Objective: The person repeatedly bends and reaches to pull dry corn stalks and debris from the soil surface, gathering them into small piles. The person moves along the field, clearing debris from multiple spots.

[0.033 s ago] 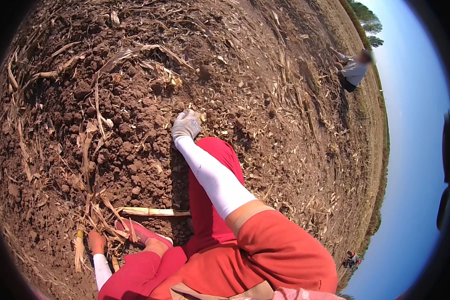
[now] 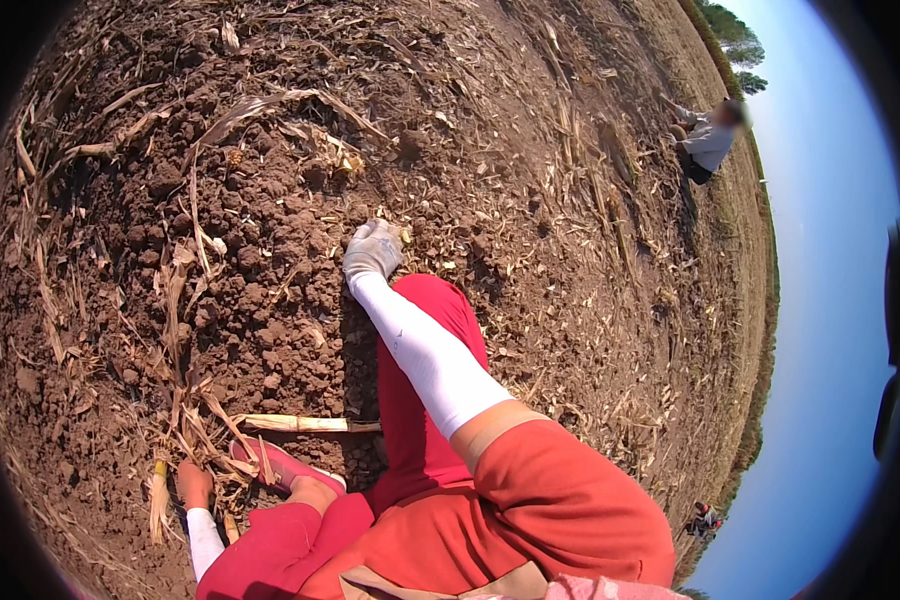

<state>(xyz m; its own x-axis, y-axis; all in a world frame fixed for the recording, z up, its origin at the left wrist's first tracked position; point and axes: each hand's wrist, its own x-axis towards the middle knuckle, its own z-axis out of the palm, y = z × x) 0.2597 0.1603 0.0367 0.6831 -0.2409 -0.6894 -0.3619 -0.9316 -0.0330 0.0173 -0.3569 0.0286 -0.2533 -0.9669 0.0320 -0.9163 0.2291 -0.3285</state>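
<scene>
1. Head view, right side: the gloved right hand (image 2: 374,247) is resting against the clumpy soil (image 2: 270,215), its fingers curling; I cannot tell whether it is gripping anything. A small pale piece (image 2: 405,236) is lying at its fingertips, probably light and firm, best pinched by its sides.
2. Head view, left side: the left hand (image 2: 196,485) is resting near dry husks (image 2: 195,430), its grip unclear. A dry stalk (image 2: 159,500) is lying just beside it, likely light, stiff and brittle, best held mid-length.

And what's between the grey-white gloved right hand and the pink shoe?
In the head view, lumpy brown soil and a pale, dry stalk lie between that hand and shoe.
</scene>
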